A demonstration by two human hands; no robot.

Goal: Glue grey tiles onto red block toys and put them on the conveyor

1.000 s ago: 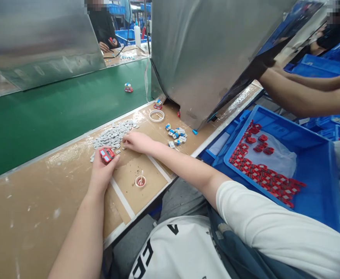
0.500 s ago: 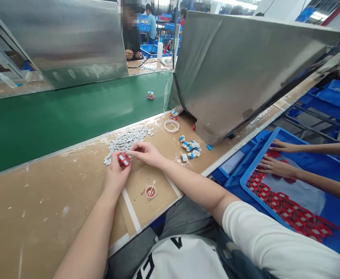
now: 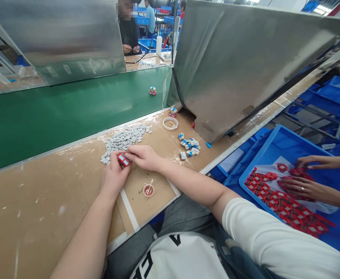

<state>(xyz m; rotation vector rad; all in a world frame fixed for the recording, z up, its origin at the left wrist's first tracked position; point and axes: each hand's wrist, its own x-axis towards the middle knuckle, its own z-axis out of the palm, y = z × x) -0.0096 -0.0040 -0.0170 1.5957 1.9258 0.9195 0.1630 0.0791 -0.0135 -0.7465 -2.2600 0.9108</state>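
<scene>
Left hand (image 3: 114, 175) fingers pinch small red plastic block (image 3: 123, 159) just above brown surface (image 3: 42, 201), beside heap of small grey tiles (image 3: 122, 138). Right hand (image 3: 143, 157) fingers closed at block, apparently fitting a tile; seating needs pressing.

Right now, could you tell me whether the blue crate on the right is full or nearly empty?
Partly filled: red parts cover only part of the blue crate, with bare floor showing elsewhere.
</scene>
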